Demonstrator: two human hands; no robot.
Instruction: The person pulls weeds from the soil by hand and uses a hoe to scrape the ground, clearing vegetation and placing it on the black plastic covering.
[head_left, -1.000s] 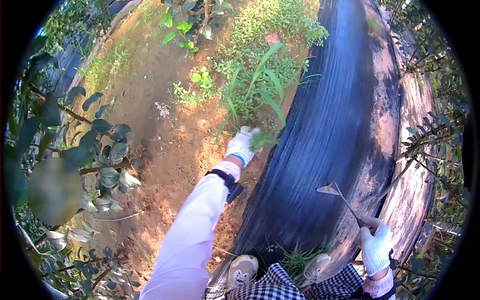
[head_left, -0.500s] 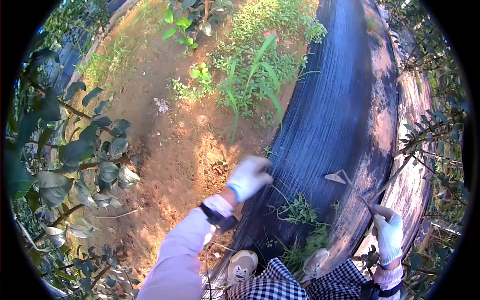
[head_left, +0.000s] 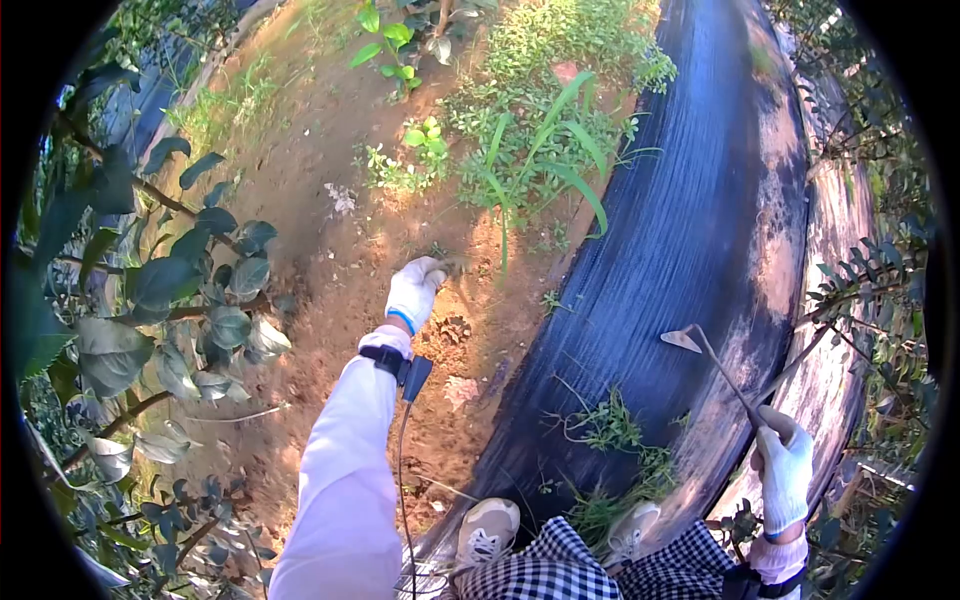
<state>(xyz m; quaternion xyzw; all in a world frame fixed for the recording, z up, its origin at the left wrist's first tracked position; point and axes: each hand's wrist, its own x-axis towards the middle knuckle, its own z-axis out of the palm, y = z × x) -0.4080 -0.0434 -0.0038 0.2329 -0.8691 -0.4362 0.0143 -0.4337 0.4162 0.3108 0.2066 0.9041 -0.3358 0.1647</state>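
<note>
My left hand [head_left: 413,293], in a white glove, reaches low over the brown soil. Its fingers are closed at a small weed [head_left: 455,265], which is blurred at the fingertips. In my right hand [head_left: 785,470], also gloved in white, is the handle of a small hand hoe [head_left: 728,380]. The hoe's triangular metal blade points left above the black plastic film [head_left: 650,290]. Pulled weeds [head_left: 608,422] lie in a loose heap on the film, between the hoe and my shoes.
A tall grass weed [head_left: 550,140] and low leafy weeds [head_left: 480,100] grow ahead in the soil. Leafy branches [head_left: 160,285] crowd the left side, with more branches [head_left: 860,290] at the right. My shoes [head_left: 487,530] stand at the film's near end. A cable [head_left: 402,500] hangs from my left wrist.
My left hand has moved left and forward, from beside the film's edge to the soil, and its fingers have closed. The right hand still grips the hoe, with its blade turned slightly.
</note>
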